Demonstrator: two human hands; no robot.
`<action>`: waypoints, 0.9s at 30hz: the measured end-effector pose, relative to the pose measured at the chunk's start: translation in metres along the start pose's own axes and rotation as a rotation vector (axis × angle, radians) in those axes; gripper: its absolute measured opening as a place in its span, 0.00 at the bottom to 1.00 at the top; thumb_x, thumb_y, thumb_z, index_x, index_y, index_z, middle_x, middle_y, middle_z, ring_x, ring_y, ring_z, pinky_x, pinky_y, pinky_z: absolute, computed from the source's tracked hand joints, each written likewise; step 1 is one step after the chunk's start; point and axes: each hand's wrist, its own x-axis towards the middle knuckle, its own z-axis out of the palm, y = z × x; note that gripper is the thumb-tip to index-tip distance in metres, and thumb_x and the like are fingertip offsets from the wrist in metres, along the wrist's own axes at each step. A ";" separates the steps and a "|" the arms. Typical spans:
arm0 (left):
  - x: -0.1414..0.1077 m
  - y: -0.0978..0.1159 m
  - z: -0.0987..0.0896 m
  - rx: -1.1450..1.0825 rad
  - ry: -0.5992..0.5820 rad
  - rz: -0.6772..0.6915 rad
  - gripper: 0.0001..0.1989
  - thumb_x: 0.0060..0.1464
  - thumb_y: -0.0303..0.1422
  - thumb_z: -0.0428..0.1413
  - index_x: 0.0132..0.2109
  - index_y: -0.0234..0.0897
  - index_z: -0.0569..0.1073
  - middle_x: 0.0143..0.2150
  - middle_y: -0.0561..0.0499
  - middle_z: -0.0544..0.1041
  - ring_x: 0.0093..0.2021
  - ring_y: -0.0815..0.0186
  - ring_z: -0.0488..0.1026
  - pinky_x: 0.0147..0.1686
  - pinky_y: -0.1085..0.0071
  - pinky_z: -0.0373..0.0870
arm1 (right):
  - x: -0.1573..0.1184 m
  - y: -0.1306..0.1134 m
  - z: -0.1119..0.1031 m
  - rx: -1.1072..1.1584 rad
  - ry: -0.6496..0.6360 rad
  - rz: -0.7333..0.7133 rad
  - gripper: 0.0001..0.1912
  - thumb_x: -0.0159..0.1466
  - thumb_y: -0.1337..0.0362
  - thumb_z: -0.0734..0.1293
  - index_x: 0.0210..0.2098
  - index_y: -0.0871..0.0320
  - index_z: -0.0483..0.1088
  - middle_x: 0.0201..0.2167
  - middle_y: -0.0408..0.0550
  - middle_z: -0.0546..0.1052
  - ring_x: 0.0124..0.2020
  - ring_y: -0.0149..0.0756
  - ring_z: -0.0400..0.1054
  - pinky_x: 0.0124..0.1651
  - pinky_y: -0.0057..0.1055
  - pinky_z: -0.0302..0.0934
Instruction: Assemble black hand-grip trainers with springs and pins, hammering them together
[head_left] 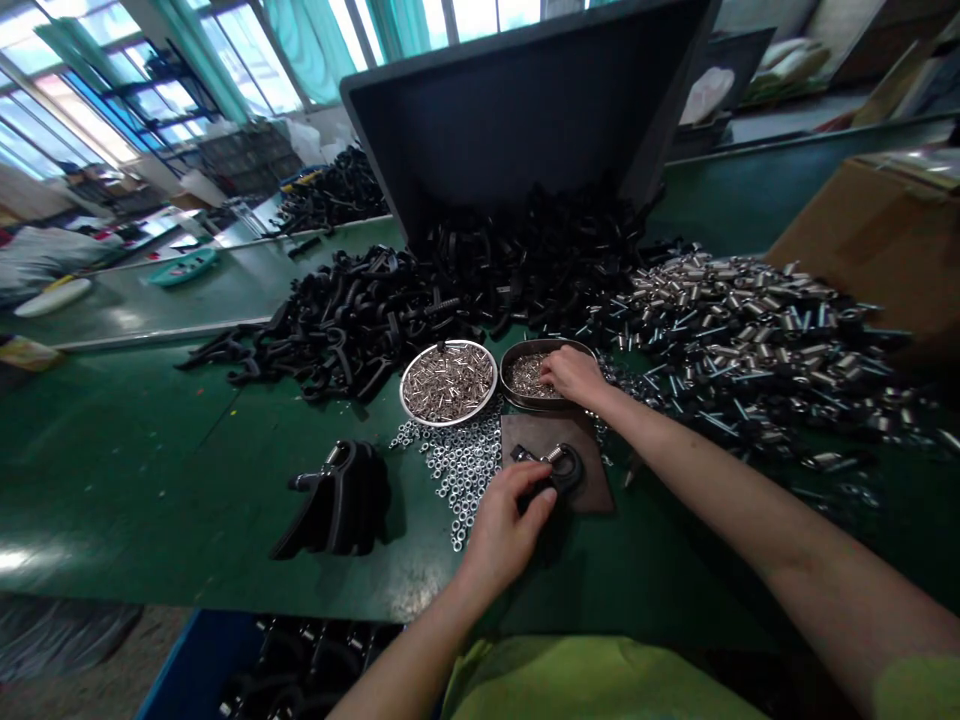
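Observation:
My left hand [510, 520] is closed on a black plastic clamp [571, 468] with a curved jaw and a metal piece in it. The clamp rests on a brown square plate [596, 485]. Over the dark oval tin [516, 392] at the plate's far edge, my right hand [574, 375] dips its pinched fingertips into small metal parts; what they hold, if anything, is hidden. Left of the tin stands a round white-rimmed dish [406, 400] full of small metal pins. Loose nuts [461, 465] lie spread on the green table between the dish and my left hand.
A large grey bin [525, 110] lies tipped behind a heap of black clamp parts [360, 310]. Metal barrels and black-ended screws [780, 340] pile up at right, before a cardboard box [877, 240]. Stacked black clamps [341, 500] stand at left. A blue crate [191, 665] sits below the table edge.

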 end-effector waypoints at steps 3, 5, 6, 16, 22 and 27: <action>0.054 0.002 -0.010 0.246 0.082 0.140 0.10 0.56 0.31 0.53 0.44 0.37 0.75 0.45 0.46 0.75 0.46 0.62 0.70 0.49 0.64 0.67 | -0.008 0.008 -0.004 0.058 0.064 0.048 0.11 0.62 0.62 0.63 0.36 0.55 0.77 0.37 0.50 0.78 0.43 0.40 0.68 0.41 0.30 0.59; 0.097 0.003 -0.011 0.500 0.087 0.191 0.10 0.57 0.31 0.52 0.42 0.37 0.76 0.43 0.47 0.76 0.46 0.62 0.70 0.50 0.65 0.65 | -0.011 0.012 -0.006 0.113 0.093 0.065 0.11 0.62 0.63 0.62 0.38 0.55 0.76 0.37 0.49 0.78 0.41 0.38 0.69 0.41 0.29 0.59; 0.117 0.004 -0.010 0.649 0.037 0.184 0.11 0.58 0.31 0.51 0.43 0.37 0.76 0.43 0.46 0.76 0.47 0.62 0.69 0.51 0.65 0.64 | -0.013 0.013 -0.007 0.146 0.101 0.067 0.11 0.62 0.64 0.62 0.38 0.55 0.76 0.37 0.48 0.79 0.40 0.37 0.70 0.41 0.29 0.59; 0.206 -0.005 0.010 0.863 -0.157 0.010 0.10 0.47 0.25 0.57 0.38 0.32 0.78 0.40 0.39 0.78 0.44 0.57 0.74 0.46 0.66 0.67 | -0.028 0.017 -0.020 0.451 0.221 0.127 0.09 0.56 0.69 0.61 0.32 0.57 0.74 0.28 0.44 0.79 0.32 0.34 0.71 0.37 0.28 0.61; 0.197 -0.012 0.005 0.705 -0.078 0.063 0.10 0.50 0.25 0.52 0.37 0.34 0.77 0.37 0.41 0.78 0.41 0.59 0.74 0.44 0.66 0.66 | -0.072 0.011 -0.022 0.725 0.103 0.071 0.07 0.57 0.65 0.62 0.35 0.57 0.69 0.30 0.44 0.79 0.27 0.32 0.70 0.32 0.27 0.62; 0.194 -0.016 -0.001 0.544 -0.020 0.054 0.06 0.46 0.23 0.54 0.30 0.34 0.75 0.31 0.46 0.77 0.37 0.62 0.73 0.43 0.67 0.66 | -0.107 0.007 -0.008 0.769 -0.083 0.009 0.05 0.56 0.63 0.65 0.30 0.58 0.72 0.27 0.43 0.77 0.29 0.33 0.70 0.34 0.30 0.62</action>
